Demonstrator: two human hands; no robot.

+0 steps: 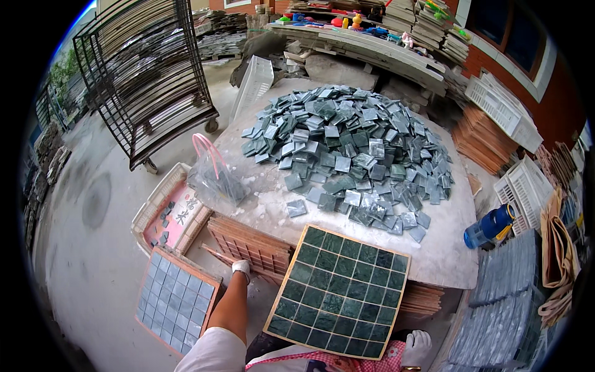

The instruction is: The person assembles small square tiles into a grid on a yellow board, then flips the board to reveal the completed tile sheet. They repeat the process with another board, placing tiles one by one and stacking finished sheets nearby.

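Note:
A square grid tray point(396, 297) filled with dark green stone tiles lies tilted on the near edge of the round white table point(446, 254). My right hand point(416, 346), in a white glove, sits at the tray's near right corner, touching it. My left hand point(241, 268), also gloved, reaches down left onto a stack of brown empty grid trays point(251, 245). Behind the filled tray lies a big heap of loose green and grey square tiles point(353, 149).
A tray of pale blue tiles point(175, 299) lies on the floor at left, beside a white crate point(155, 208). A clear bag with pink handles point(217, 177) rests on the table edge. A blue bottle point(491, 227), white crates point(520, 186) and a wheeled metal rack point(145, 74) stand around.

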